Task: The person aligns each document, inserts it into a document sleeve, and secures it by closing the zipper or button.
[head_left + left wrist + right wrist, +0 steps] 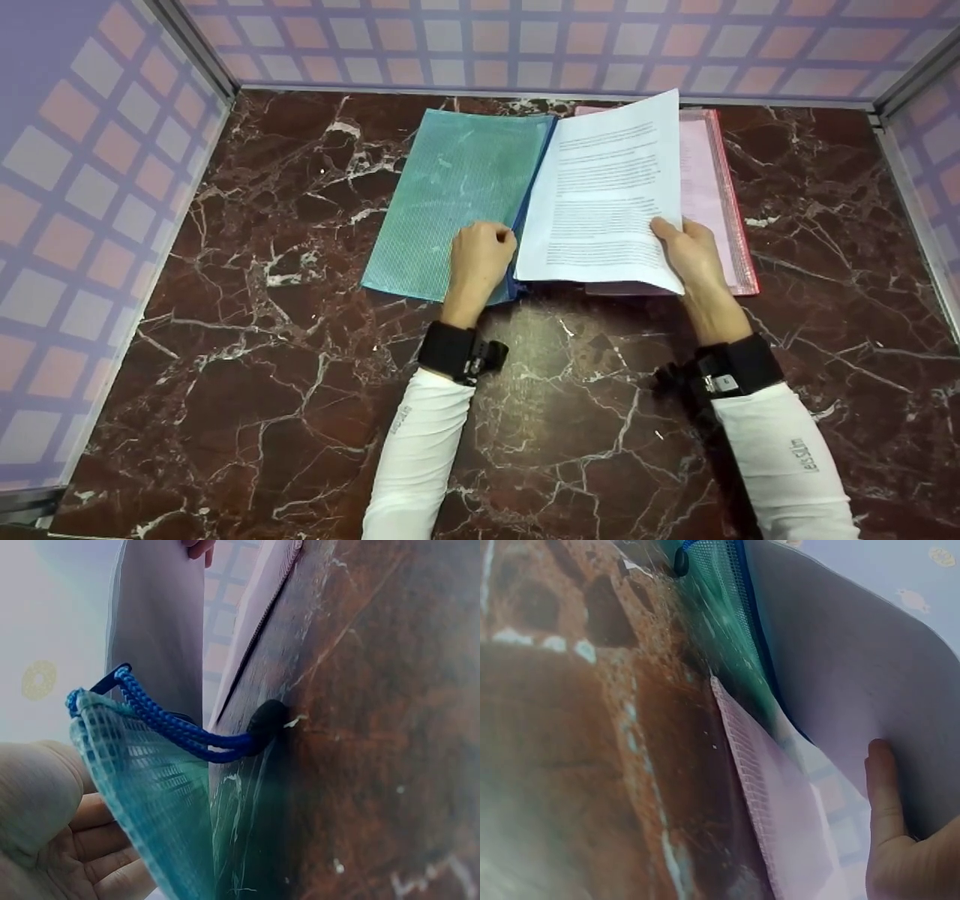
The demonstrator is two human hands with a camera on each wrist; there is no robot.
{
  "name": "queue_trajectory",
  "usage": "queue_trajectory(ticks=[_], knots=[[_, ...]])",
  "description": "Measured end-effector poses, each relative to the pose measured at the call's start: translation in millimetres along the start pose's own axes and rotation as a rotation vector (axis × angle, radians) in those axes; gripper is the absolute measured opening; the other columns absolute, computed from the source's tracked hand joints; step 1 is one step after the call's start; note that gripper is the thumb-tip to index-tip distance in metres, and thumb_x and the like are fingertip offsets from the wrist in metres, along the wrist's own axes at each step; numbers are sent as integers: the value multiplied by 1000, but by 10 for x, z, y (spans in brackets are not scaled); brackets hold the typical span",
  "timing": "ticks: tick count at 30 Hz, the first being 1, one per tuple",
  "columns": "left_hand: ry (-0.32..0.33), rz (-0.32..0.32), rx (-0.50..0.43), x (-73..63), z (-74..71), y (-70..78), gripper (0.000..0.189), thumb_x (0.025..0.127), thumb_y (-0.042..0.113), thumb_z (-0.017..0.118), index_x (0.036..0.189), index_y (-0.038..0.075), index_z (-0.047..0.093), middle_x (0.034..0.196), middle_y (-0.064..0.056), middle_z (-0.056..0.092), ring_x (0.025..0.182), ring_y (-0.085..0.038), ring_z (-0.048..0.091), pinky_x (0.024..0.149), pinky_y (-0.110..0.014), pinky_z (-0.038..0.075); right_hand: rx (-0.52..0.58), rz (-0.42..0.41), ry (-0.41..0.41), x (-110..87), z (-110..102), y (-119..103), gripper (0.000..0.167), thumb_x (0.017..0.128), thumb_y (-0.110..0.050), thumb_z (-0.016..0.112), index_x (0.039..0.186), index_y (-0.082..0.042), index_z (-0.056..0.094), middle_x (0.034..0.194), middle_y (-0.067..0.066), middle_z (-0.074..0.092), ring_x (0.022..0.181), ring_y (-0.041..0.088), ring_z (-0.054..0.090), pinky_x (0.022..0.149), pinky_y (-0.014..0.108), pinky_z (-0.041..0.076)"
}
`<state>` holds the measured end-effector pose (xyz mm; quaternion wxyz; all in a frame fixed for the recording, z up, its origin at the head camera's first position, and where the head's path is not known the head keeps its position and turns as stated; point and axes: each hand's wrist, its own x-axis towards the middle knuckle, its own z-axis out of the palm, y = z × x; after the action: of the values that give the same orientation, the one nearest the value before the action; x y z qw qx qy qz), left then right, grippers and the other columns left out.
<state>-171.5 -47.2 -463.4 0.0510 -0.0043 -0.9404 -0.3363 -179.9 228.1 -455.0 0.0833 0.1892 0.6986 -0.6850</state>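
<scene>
A teal mesh zip pouch (pixel 465 165) lies on the marble-patterned surface, its blue-zippered side facing right. My left hand (pixel 478 259) grips the pouch close to that side, near the front corner. In the left wrist view, a blue cord pull (pixel 180 736) hangs at the pouch's corner, and the fingers sit partly behind the mesh. My right hand (pixel 697 259) pinches printed paper (pixel 607 202) by its right edge, thumb on the printed face. The paper is raised and curved, its left edge along the blue zipper; whether it reaches inside cannot be told.
Partly under the paper lies a pink mesh pouch (pixel 735 202) with a red edge. Checkered panels (pixel 480 45) stand at the back and both sides of the marble surface (pixel 300 420). Black straps with cameras (pixel 450 351) sit on both wrists.
</scene>
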Motion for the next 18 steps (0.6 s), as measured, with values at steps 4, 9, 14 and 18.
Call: queue_trajectory(ticks=[4,9,14,18], knots=[[2,10,22,-12,3,12,39,99,14,54,61,17,43,57,2,36,55,-13,29,58,-26,23,-82,-35,14,-18,-21,-35,52,100,-24,55,142,5,47,77,-11,68,66,4,64,61,18,55],[5,22,42,-17,19,25,42,99,13,52,60,18,38,57,2,32,55,-13,26,57,-26,21,-122,-73,23,-38,-41,-77,50,100,-23,53,141,5,49,76,-13,68,66,3,64,61,17,55],[12,40,90,-17,41,54,42,99,14,52,61,18,35,57,3,27,56,-13,24,56,-25,20,-168,-100,32,-63,-34,-107,48,101,-23,51,141,5,50,76,-14,66,67,2,64,62,17,55],[30,52,124,-26,53,84,41,99,14,53,62,17,36,58,3,27,57,-13,25,55,-26,20,-208,-122,43,-88,-11,-125,48,101,-24,50,140,4,51,77,-14,65,68,3,64,63,17,55]])
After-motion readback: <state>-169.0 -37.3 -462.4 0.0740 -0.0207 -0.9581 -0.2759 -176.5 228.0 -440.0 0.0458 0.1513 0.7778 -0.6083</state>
